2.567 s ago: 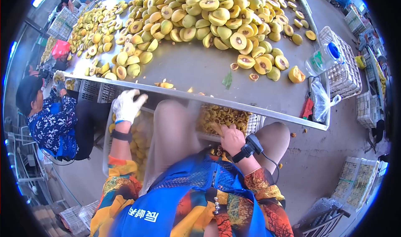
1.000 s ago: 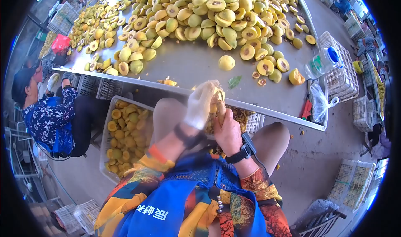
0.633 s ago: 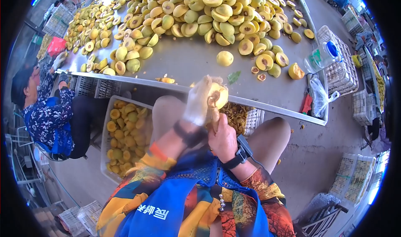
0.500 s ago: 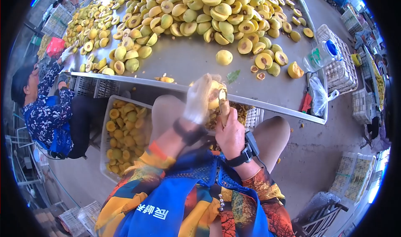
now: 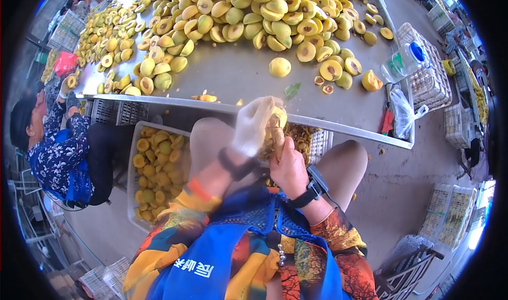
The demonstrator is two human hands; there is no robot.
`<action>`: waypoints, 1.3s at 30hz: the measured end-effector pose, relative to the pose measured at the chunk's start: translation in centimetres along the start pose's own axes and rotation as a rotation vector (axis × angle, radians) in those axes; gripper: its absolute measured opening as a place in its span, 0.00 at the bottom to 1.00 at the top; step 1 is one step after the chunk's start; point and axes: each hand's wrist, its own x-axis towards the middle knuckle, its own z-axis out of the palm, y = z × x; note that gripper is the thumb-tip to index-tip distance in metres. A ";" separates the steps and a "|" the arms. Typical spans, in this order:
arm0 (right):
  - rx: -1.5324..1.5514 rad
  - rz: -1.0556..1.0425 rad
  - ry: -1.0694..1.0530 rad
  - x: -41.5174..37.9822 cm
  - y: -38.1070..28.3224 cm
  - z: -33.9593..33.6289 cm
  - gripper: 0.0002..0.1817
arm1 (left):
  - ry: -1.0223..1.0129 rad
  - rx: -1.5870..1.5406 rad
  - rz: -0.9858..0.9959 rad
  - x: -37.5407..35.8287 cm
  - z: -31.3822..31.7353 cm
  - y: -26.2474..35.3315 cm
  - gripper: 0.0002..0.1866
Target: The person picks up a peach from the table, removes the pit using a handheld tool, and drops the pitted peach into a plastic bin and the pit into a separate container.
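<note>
My left hand (image 5: 253,126), in a pale glove, is closed around a yellow fruit half (image 5: 277,117) just past the table's front edge. My right hand (image 5: 290,169) is bare and wrapped round the wooden handle of a tool (image 5: 277,141). The tool's upper end meets the fruit's cut face; its tip is hidden in the flesh. Below my hands, partly covered by them, a crate of small brown and yellow pieces (image 5: 299,141) shows. A big heap of halved fruit (image 5: 254,19) lies on the metal table (image 5: 222,78).
A crate of fruit halves (image 5: 159,162) stands left of my knees. Another person (image 5: 63,146) sits at the left, holding a fruit half. On the right are a plastic jug (image 5: 405,63), a clear bag (image 5: 404,112), a red-handled tool (image 5: 388,121) and white crates (image 5: 431,80).
The fruit in my left hand has turned, and the tool sits lower and more upright against it. The other person's gloved hand has drawn back from the table with a fruit half.
</note>
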 end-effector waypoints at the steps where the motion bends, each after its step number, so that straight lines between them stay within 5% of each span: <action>1: -0.006 0.013 -0.032 0.0 0.2 -0.1 0.11 | -0.069 0.010 -0.065 0.4 -0.3 0.6 0.19; 5: -0.142 -0.055 -0.071 0.3 1.6 0.4 0.10 | -0.399 0.063 -0.325 2.2 -2.3 2.0 0.21; 9: -0.018 -0.059 0.013 1.4 2.6 1.1 0.08 | -0.166 -0.223 -0.283 1.5 -1.2 2.2 0.21; 12: 0.111 -0.106 0.028 1.7 2.7 2.2 0.06 | 0.133 -0.140 -0.106 0.1 0.7 1.6 0.17; 14: 0.173 -0.167 0.012 1.4 2.6 3.1 0.06 | 0.198 -0.302 -0.254 0.3 0.1 1.2 0.16; 16: 0.350 0.046 -0.129 1.2 2.1 3.0 0.07 | 0.236 -0.387 -0.385 0.3 0.1 1.7 0.14; 19: 0.580 0.253 -0.303 0.9 0.4 1.6 0.10 | 0.286 -0.176 -0.264 0.3 0.2 0.7 0.13; 22: 0.764 0.384 -0.394 0.8 -0.2 0.9 0.10 | 0.234 -0.004 -0.105 0.7 -0.2 -0.8 0.12; 28: 0.798 0.425 -0.438 0.9 0.0 0.9 0.11 | 0.041 -0.207 -0.381 1.0 -1.2 0.3 0.12; 31: 0.882 0.448 -0.521 0.9 0.0 0.3 0.10 | 0.151 0.044 -0.231 0.9 -0.9 -0.1 0.12; 34: 1.023 0.416 -0.608 1.0 1.7 -0.2 0.09 | 0.014 0.202 0.040 0.6 -1.1 -0.3 0.10; 39: 1.129 0.297 -0.711 1.2 2.8 0.3 0.08 | -0.013 -0.136 -0.278 1.6 -1.7 -1.8 0.16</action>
